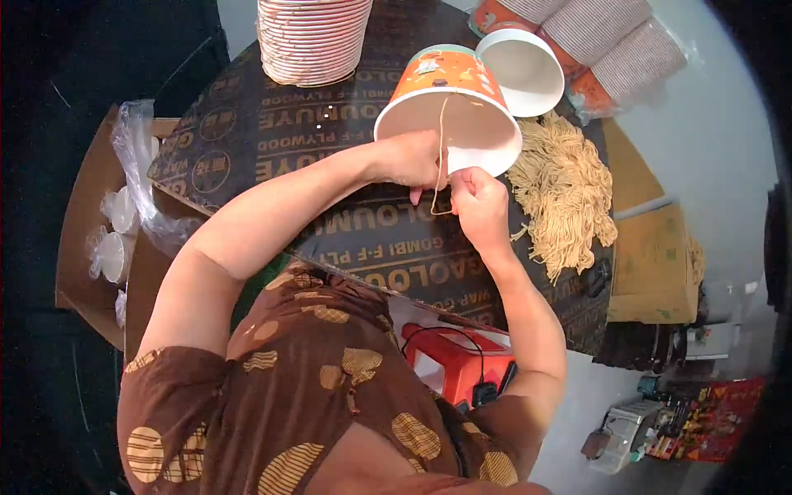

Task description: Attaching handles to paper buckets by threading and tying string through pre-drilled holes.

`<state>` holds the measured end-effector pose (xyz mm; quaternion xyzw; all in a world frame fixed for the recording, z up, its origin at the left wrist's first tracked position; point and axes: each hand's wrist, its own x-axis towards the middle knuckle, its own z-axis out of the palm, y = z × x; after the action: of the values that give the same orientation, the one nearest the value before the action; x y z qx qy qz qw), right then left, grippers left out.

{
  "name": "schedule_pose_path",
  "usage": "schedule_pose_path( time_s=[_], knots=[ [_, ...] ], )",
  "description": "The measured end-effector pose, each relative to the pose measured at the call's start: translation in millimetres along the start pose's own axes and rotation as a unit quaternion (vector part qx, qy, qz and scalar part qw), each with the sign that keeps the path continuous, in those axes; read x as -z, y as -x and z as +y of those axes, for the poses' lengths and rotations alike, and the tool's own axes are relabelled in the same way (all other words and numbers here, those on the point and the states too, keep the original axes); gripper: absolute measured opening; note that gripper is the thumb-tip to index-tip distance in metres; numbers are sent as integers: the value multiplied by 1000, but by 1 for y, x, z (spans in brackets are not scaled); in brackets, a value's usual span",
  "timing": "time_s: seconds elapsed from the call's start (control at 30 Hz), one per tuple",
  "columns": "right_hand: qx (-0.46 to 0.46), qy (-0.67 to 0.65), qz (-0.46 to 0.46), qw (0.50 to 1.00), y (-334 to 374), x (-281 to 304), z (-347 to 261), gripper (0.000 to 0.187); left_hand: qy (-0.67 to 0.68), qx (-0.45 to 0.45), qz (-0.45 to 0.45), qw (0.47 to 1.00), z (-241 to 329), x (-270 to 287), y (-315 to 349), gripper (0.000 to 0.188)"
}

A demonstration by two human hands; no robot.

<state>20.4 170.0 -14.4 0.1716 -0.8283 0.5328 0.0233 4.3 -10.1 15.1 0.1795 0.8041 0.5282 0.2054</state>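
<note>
A large orange paper bucket [450,74] with a white inside lies tilted on the table, its mouth facing me. A thin beige cord [440,157] runs from its upper side across the mouth and loops down to my right hand. My right hand [480,202] is closed at the near rim, thumb and fingers pinching the cord. At the left of the same rim, my left hand [410,159] is curled in front of the mouth; what its fingers grip is hidden. A heap of beige cords [565,194] lies to the right of the bucket.
Behind the bucket stands another white-lined bucket [521,73]. A tall stack of nested buckets [313,41] is at the far left, with bagged stacks [610,49] at the far right. Cardboard boxes [656,264] flank the dark plywood table [371,239]. A red-orange object [466,363] sits below its edge.
</note>
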Motion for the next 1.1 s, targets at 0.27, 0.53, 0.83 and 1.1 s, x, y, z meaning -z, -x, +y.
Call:
schedule_pose_path(
  time_s=[0.27,0.53,0.83,1.1],
  knots=[
    [30,19,10,999,3,0,-4,15,-16,-48,54,997,-8,-8,-3,18],
    [74,167,-21,983,7,8,-14,11,15,33,61,997,2,-4,-1,18],
    [176,260,-30,949,11,7,-12,6,-89,-80,194,974,-21,-10,-14,19],
    [215,267,-87,935,12,11,-14,7,-274,-86,190,939,-10,-17,-16,18]
  ],
)
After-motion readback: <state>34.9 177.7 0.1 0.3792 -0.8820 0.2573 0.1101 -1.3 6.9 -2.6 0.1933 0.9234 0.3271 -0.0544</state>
